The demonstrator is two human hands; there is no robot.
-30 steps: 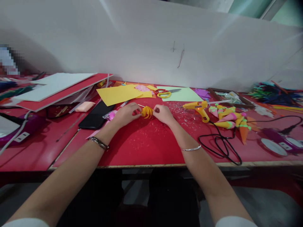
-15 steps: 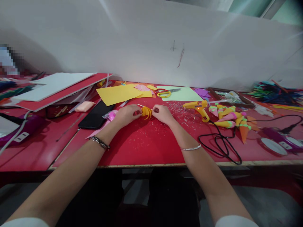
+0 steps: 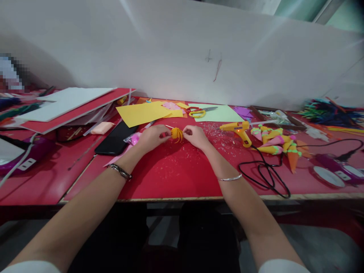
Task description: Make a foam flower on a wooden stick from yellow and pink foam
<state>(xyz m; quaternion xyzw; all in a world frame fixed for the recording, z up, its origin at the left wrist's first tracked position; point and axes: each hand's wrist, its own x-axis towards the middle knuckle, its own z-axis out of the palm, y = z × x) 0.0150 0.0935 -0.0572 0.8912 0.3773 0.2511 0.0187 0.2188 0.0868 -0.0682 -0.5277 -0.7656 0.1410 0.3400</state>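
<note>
A small yellow fringed piece [image 3: 176, 134] is between my two hands, above the red table [image 3: 170, 178]. The fingertips of my left hand [image 3: 155, 136] pinch its left side. On its right side, the thumb and finger of my right hand [image 3: 196, 136] are pressed together at the edge of the curled strips. A thin pale stick [image 3: 170, 126] shows just above the piece; which hand holds it, I cannot tell.
Yellow paper [image 3: 142, 113], scissors [image 3: 196, 112] and pale green paper [image 3: 218, 113] lie behind my hands. Rightward are a yellow glue gun [image 3: 240, 131], its black cord and small foam cones [image 3: 273, 141]. A black phone [image 3: 113, 139] lies left, beside a pink bundle [image 3: 133, 139].
The yellow piece has turned slightly between my fingers and its strips hang differently. Both hands have stayed in nearly the same place.
</note>
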